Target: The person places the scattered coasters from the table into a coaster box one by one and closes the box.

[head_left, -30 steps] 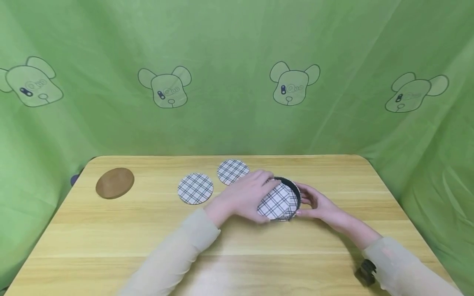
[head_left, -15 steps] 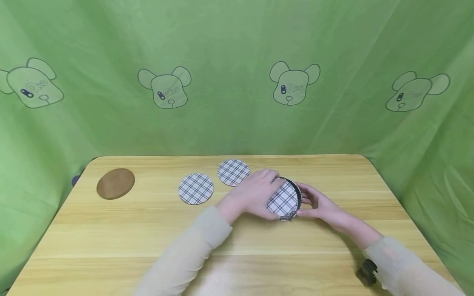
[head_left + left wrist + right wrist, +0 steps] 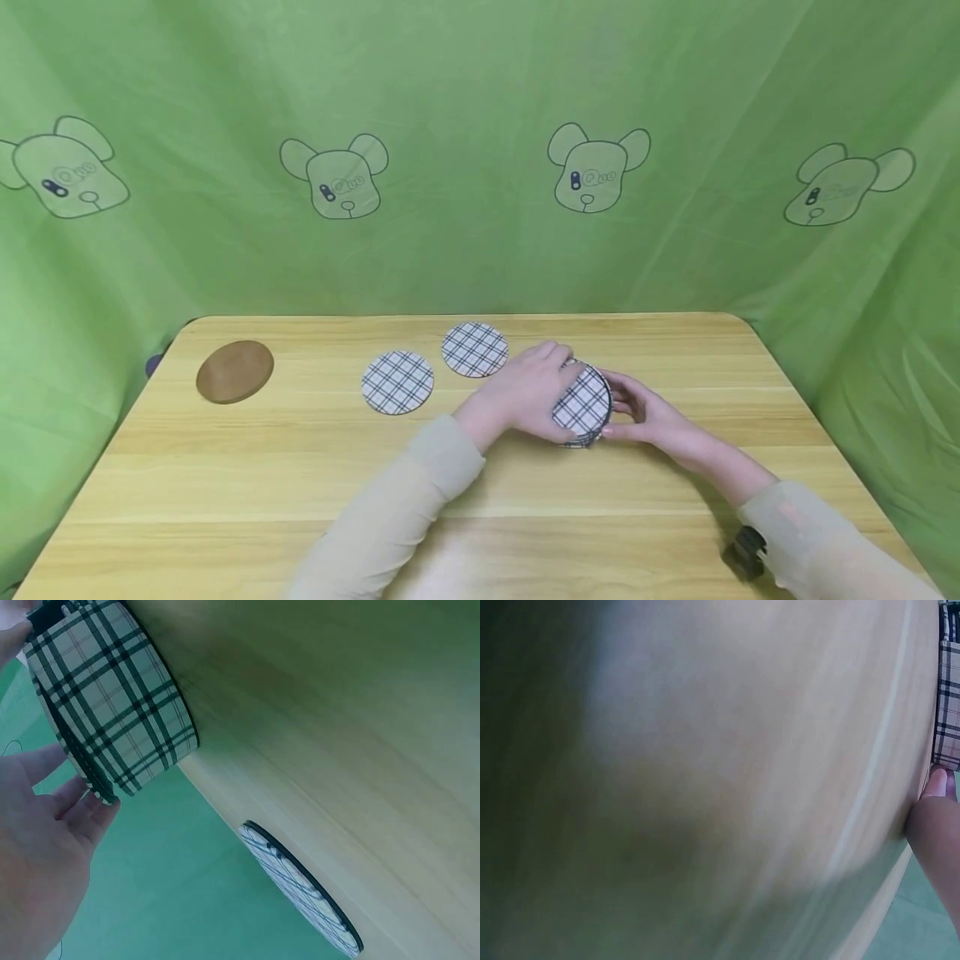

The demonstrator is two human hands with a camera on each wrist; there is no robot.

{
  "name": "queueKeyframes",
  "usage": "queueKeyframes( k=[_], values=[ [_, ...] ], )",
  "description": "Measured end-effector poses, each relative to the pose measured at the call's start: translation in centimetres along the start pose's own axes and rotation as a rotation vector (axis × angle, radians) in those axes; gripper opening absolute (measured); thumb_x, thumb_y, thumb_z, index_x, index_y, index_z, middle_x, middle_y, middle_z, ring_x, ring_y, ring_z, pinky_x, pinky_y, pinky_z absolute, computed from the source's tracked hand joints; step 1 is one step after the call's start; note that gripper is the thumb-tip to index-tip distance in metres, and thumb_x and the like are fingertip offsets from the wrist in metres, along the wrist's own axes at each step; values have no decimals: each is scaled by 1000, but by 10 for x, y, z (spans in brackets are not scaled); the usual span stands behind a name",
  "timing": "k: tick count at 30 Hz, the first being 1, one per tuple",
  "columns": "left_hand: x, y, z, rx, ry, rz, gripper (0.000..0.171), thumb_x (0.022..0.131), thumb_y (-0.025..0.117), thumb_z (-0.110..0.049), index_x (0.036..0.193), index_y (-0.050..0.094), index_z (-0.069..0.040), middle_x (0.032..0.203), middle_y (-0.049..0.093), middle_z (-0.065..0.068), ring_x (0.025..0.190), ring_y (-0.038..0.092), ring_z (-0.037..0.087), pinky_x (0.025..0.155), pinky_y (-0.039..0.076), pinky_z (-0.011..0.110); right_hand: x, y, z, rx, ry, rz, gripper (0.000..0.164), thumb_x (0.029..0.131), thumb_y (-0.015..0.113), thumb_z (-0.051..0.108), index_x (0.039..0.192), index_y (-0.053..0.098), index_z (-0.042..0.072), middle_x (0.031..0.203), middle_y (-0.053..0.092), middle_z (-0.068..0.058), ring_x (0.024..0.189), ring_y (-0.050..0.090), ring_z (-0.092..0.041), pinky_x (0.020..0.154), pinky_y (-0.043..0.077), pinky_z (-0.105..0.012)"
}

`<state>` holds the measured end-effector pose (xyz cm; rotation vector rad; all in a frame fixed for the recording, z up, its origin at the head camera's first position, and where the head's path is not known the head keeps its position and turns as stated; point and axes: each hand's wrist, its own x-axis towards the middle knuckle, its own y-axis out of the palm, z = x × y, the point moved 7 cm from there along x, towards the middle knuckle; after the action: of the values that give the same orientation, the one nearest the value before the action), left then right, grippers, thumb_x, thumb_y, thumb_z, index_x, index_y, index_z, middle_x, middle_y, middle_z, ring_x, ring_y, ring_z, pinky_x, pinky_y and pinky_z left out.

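My left hand (image 3: 534,393) grips a thin round black-and-white plaid coaster (image 3: 588,404) by its edges, thumb on the near side and fingers on the far side. The coaster lies over the mouth of a round plaid coaster holder (image 3: 116,694), right at its rim. In the left wrist view the holder's tall side wall shows, with the left fingertips (image 3: 105,814) at its top edge. On the holder's right side, my right hand (image 3: 645,417) grips its wall between thumb and curled fingers. The left hand hides part of the coaster in the head view.
Two more plaid coasters lie flat, one (image 3: 397,383) left of the hands and one (image 3: 475,349) behind it, nearer the back edge. A brown round disc (image 3: 235,372) is at the table's back left. Green cloth (image 3: 465,233) surrounds the wooden table (image 3: 247,492).
My left hand has moved right with the coaster, which now covers the holder's dark opening and the plaid disc seen inside it. My right hand stays at the holder's side.
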<state>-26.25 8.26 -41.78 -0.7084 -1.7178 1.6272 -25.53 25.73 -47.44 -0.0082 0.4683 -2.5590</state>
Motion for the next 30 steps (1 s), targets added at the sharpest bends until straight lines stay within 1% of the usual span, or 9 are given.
queueKeyframes(
  k=[10,16,23,30],
  values=[
    [6,9,-4,47,-16,27,107,78,76,-75,158,48,-10,154,51,9,141,48,20,128,39,33,0,1,1,-1,9,8,93,93,76,4,165,19,-7,166,28,-37,124,52,10,106,41,-5],
    [5,9,-5,61,-9,14,105,78,76,-75,156,50,-10,151,54,7,138,49,19,126,42,32,0,0,1,-6,7,6,92,92,76,3,165,20,-7,165,28,-37,123,53,10,106,41,-6],
    [4,7,-5,60,-6,22,105,81,73,-75,158,48,-9,153,53,7,140,49,19,126,41,32,1,0,1,0,-1,17,92,93,76,3,165,20,-7,164,29,-38,123,53,8,105,42,-7],
    [4,7,-4,59,-6,13,104,81,73,-76,158,49,-10,151,54,6,138,50,18,124,43,31,0,0,0,-9,5,10,91,93,76,3,165,21,-6,165,30,-37,123,53,9,106,42,-7]
  ],
)
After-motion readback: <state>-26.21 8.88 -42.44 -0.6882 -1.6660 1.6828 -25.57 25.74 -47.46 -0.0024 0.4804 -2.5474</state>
